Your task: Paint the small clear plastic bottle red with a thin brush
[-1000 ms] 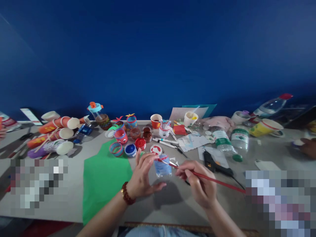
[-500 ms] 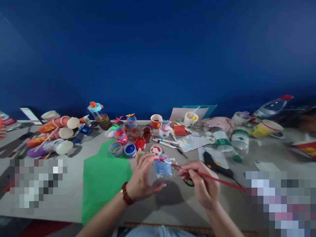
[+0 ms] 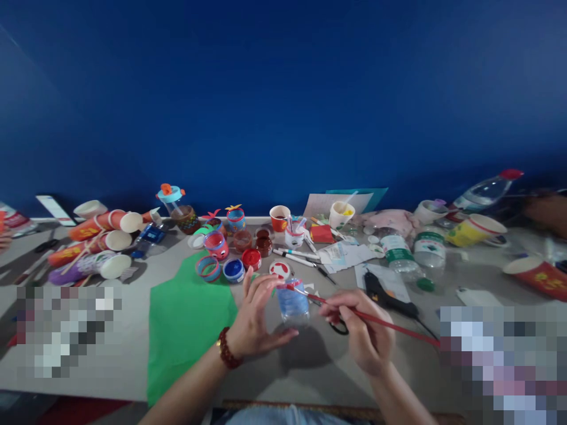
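My left hand (image 3: 257, 321) holds a cut-off clear plastic bottle piece (image 3: 293, 304) with fingers at its rim and the thumb near its base. Red paint runs along part of the rim. My right hand (image 3: 365, 330) is closed around a red-handled paintbrush (image 3: 394, 329). Its bristles touch the painted rim. Just beyond the piece lie a red-and-white lid (image 3: 279, 270), an open red paint jar (image 3: 251, 258) and a blue paint jar (image 3: 234, 269). Black-handled scissors (image 3: 339, 326) are partly hidden behind my right hand.
Green paper (image 3: 190, 330) lies at left, below small painted cups (image 3: 216, 243). Paper-cup tubes (image 3: 88, 254) lie farther left. A black glue gun (image 3: 385, 295), plastic bottles (image 3: 396, 251) and a red paper cup (image 3: 543, 278) are at right. A blue wall (image 3: 283, 106) rises behind.
At the far right, the red paper cup has shifted and more of it shows. My hands, the bottle piece and the brush stay nearly in place.
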Demonstrator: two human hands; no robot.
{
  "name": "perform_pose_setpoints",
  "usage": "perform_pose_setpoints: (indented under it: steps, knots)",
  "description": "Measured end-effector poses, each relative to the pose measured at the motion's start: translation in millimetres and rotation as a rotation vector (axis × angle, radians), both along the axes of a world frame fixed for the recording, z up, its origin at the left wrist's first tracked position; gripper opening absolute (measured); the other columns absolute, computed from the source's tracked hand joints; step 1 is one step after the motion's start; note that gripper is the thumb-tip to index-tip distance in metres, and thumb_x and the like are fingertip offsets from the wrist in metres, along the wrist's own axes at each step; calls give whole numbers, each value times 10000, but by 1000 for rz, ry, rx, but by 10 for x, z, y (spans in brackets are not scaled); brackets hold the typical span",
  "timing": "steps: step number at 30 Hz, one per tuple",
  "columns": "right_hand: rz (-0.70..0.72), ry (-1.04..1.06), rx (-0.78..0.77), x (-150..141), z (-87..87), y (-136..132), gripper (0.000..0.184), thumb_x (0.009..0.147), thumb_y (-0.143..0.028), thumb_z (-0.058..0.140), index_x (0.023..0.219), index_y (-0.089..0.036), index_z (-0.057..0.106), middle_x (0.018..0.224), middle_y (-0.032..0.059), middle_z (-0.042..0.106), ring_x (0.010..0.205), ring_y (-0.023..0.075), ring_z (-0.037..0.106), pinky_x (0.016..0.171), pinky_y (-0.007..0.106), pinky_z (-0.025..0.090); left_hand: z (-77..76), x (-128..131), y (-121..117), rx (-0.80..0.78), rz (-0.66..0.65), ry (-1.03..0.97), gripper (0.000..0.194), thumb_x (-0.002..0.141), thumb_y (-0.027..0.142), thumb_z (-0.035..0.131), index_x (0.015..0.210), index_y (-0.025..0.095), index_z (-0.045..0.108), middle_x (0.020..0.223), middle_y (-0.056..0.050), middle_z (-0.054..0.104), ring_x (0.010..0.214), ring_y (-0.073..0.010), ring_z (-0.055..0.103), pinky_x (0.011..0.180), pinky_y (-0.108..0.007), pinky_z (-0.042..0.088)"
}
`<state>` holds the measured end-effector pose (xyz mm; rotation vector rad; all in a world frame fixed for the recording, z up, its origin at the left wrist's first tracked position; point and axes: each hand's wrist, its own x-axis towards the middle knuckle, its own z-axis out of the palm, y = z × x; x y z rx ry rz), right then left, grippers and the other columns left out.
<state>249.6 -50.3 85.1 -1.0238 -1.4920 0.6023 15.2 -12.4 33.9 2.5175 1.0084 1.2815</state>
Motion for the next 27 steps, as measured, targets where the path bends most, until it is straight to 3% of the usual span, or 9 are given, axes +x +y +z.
perform_pose_setpoints:
  steps: [7,18,27]
  knots:
    - [-52,29,-18,74,-44,32,273,983,-187,528,841,-218,760,734,34,761,562,161,689,514,248,560,-9,1,8,64,-6,-28,1096,738,467,851,1589,241,198,1287,-132,686,1225,-355,649,1253,-712,151]
    - [-15,55,-36,-11,-33,30,271,973,-195,533,819,-206,756,710,35,750,543,157,678,511,249,556,-13,-8,8,58,-34,-33,1095,728,455,865,1582,235,215,1299,-137,681,1245,-349,638,1261,-700,118]
    - [-101,283,-93,168,-67,44,195,932,-199,579,822,-195,740,658,42,760,518,168,689,470,240,549,-37,-13,18,25,-22,-19,1060,703,461,862,1554,242,269,1302,-136,686,1227,-360,651,1250,-717,128]
